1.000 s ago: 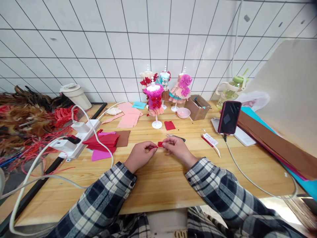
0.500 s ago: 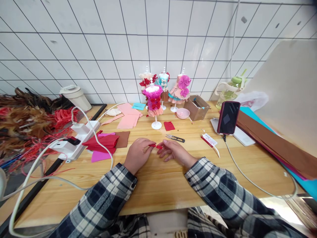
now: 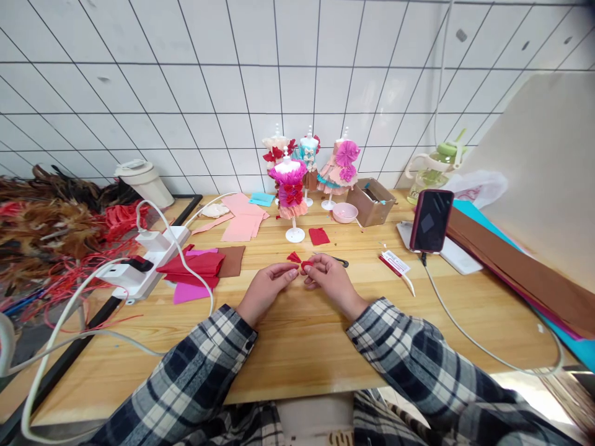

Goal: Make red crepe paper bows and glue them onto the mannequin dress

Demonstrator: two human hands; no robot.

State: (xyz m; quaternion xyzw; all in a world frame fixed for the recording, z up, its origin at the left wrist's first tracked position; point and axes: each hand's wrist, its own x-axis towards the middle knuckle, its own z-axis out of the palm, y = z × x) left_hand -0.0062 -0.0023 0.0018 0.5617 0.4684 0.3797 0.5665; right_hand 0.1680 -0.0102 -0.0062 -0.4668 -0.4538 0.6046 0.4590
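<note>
A small piece of red crepe paper, gathered at its middle and fanned at the ends, is between my two hands above the table. My left hand pinches it from the left with thumb and forefinger. From the right, my right hand grips its other end, fingers bent together. Behind my right hand lie the black thread snips, mostly hidden by it. A flat red paper square rests just beyond. Past it stands a mini dress form in a magenta, red and peach paper dress.
More dressed forms stand by the wall with a pink bowl and cardboard box. Folded papers and a power strip are left. A glue tube, phone and cable are right.
My right hand's fingers have closed in on the red paper, which now shows a fanned end upward. The snips have become mostly covered by that hand. The view has shifted slightly.
</note>
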